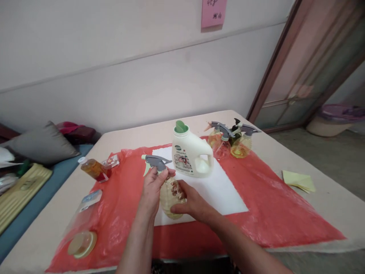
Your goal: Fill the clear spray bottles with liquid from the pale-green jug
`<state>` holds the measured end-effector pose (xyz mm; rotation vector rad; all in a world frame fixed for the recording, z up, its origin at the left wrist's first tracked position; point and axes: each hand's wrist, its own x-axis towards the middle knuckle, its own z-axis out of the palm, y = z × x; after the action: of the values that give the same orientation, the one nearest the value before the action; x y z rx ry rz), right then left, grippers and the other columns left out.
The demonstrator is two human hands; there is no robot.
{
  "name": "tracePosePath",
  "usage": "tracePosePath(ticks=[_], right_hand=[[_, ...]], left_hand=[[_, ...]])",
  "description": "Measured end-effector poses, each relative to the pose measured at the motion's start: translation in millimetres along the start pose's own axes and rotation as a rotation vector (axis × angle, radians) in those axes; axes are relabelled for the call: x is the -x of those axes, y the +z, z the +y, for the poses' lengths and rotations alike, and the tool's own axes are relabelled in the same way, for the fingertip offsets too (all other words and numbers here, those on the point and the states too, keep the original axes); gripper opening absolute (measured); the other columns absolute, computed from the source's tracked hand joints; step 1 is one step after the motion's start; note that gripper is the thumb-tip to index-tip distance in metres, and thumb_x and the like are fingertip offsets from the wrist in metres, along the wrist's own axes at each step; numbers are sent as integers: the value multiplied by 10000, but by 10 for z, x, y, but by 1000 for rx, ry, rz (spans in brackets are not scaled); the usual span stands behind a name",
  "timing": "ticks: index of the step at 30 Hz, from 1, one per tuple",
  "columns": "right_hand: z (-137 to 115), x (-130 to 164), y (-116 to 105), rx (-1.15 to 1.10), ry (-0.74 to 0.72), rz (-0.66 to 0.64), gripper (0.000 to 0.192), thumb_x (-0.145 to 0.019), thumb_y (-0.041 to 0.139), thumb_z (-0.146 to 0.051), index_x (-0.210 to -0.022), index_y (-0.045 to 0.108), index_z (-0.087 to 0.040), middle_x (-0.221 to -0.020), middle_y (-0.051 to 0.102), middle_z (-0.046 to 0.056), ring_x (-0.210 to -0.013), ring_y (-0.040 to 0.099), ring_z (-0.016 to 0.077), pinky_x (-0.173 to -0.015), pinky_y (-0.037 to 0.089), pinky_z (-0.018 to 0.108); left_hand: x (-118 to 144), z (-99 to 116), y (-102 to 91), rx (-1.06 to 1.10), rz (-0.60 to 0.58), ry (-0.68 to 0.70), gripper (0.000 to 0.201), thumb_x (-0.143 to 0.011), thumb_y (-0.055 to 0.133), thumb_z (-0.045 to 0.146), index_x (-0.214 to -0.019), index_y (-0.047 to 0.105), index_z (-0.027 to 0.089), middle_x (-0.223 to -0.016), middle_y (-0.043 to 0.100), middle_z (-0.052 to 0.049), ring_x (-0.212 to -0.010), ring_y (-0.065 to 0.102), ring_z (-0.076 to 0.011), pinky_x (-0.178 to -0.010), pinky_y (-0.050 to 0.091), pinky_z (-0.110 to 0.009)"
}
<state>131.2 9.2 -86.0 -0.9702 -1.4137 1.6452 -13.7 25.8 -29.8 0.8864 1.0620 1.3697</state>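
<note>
A clear spray bottle with a grey and pale green trigger head is held tilted over the white sheet. My left hand is closed around its neck, just below the trigger head. Lower down, my right hand grips the side of the bottle's ribbed body. Whether the head is fully screwed on cannot be seen, since my left fingers cover the collar. Right behind the hands stands a cream detergent jug with a handle. Something green sits in its open mouth.
Several spray bottles stand at the back right. A bottle of amber liquid lies at the left on the red plastic sheet. A round lidded jar is at front left. Yellow paper lies near the right edge.
</note>
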Motion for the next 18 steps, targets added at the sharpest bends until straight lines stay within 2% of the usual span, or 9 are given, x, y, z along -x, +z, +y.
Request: tracePosePath(ticks=[2,3,6,8,10,12,13,18], right_hand=[[7,16,11,82,1,65,654,-538,889,-377,-1083,570,-204,-998,628,32,-895,553,214,-809,446,357],[4,21,3,44,-10,37,679,-549,887,-421,-1104,563,-203,-1022,624,42,-918,558,221,-829,448,368],[-40,15,-70,-240,-70,-209,706,-621,839,-533,-1179,553,-210,-1131,612,65,-1049,565,239,-953,427,402],[-82,-2,-126,-350,-83,-352,653,-657,827,-488,-1194,569,-223,-1163,615,55,-1107,560,237,-1016,396,404],[-111,-21,-146,-348,-70,-414,608,-647,839,-389,-1178,592,-224,-1134,632,39,-1103,566,235,-1018,399,399],[-121,-38,-120,-284,-52,-381,574,-637,832,-319,-1152,602,-211,-1085,644,32,-1059,582,233,-975,432,394],[-122,-43,-93,-226,-46,-325,569,-638,823,-292,-1153,597,-207,-1069,647,31,-1034,589,229,-946,447,389],[-164,-39,71,295,-80,63,664,-633,806,-254,-1239,533,-235,-1144,637,39,-999,592,224,-902,453,389]], left_hand=[[-7,-9,-32,-14,39,20,308,-745,800,399,-920,675,179,-897,750,-52,-858,694,-184,-755,533,-285],[-2,-4,-48,-17,36,15,308,-746,799,401,-921,677,179,-901,752,-55,-862,695,-186,-749,533,-284],[38,36,-82,-9,-66,-43,304,-748,800,386,-929,684,172,-910,756,-74,-822,698,-192,-722,535,-294],[72,63,-92,17,-150,-73,306,-744,803,380,-934,691,168,-897,757,-80,-783,696,-191,-716,538,-306],[90,73,-93,25,-193,-83,314,-735,809,381,-935,697,165,-888,757,-83,-771,696,-193,-704,538,-306],[86,65,-93,16,-163,-74,321,-724,818,377,-935,698,167,-908,761,-86,-818,705,-208,-710,540,-305],[77,57,-94,17,-124,-63,326,-719,822,374,-939,697,168,-925,764,-88,-852,709,-218,-725,543,-311],[39,2,-75,49,95,61,388,-678,848,386,-959,706,159,-954,769,-94,-951,715,-239,-853,535,-350]])
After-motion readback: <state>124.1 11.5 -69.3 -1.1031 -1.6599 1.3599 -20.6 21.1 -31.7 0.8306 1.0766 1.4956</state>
